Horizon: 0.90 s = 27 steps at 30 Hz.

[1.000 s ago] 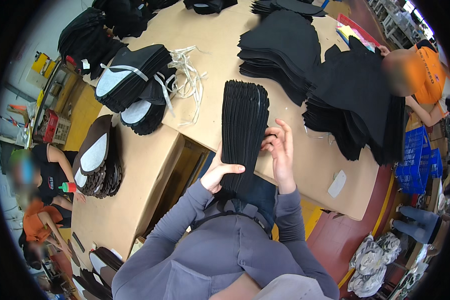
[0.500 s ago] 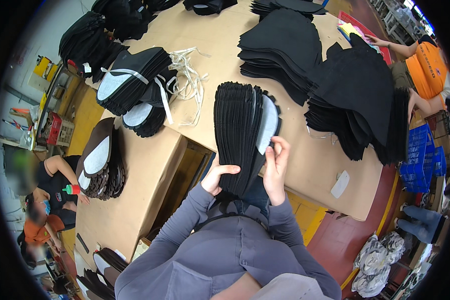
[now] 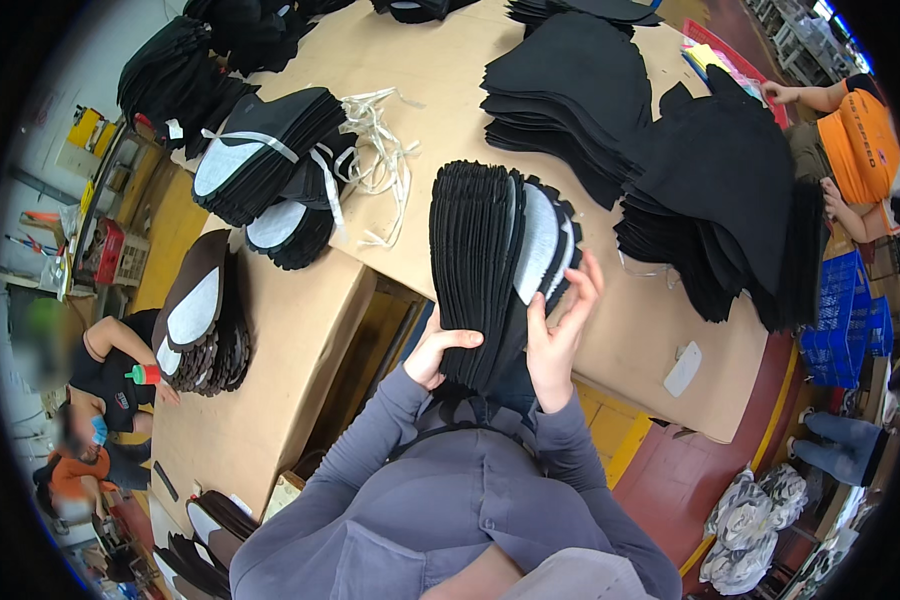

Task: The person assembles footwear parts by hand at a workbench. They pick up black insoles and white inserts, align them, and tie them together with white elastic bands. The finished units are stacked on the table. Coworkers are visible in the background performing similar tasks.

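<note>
Fingers of my right hand [image 3: 558, 335] are spread, fanning the top pieces off a thick stack of flat black felt-like shoe-shaped pieces [image 3: 480, 270], baring the white backing sheets [image 3: 537, 243] between them. My left hand [image 3: 438, 352] is closed around the stack's lower end, thumb across the front, holding it upright above the edge of the tan cardboard-covered table [image 3: 440, 80]. I judge this a counting or checking step; going on calls for peeling one piece at a time without loosening the left hold.
</note>
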{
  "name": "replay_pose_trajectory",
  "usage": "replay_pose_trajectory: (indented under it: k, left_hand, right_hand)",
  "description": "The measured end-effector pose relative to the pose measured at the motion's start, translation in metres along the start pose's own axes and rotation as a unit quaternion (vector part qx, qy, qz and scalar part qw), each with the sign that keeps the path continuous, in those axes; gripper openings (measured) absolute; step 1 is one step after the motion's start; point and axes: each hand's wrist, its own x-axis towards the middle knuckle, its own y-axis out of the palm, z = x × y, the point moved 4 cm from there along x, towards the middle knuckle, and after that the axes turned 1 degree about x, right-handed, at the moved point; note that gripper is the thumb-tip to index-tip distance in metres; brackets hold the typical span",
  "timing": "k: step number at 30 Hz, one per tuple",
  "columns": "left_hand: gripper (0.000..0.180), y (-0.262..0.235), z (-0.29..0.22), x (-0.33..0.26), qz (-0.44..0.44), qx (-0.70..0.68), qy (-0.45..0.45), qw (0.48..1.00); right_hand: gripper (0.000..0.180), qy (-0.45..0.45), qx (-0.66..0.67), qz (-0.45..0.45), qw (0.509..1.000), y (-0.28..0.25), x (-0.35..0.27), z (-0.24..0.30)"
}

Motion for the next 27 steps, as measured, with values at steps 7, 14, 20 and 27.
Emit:
replay_pose_trajectory:
  k: [7, 14, 20, 27]
  left_hand:
    - [0.066, -0.005, -0.001, 0.0, 0.007, -0.035, -0.018, 0.999]
    - [0.065, -0.009, 0.001, 0.0, 0.013, -0.046, -0.022, 0.999]
    - [0.064, -0.011, 0.001, 0.0, 0.006, -0.05, -0.024, 0.998]
    - [0.062, -0.013, 0.004, 0.001, -0.002, -0.016, -0.01, 1.0]
  right_hand:
    - [0.035, -0.011, -0.069, 0.108, 0.992, 0.013, 0.001, 0.003]
    - [0.049, 0.025, 0.007, 0.053, 0.998, 0.017, 0.0, 0.012]
    - [0.024, -0.058, -0.132, 0.085, 0.986, 0.018, 0.009, 0.029]
    - [0.032, -0.06, -0.06, -0.008, 0.996, 0.016, 0.009, 0.024]
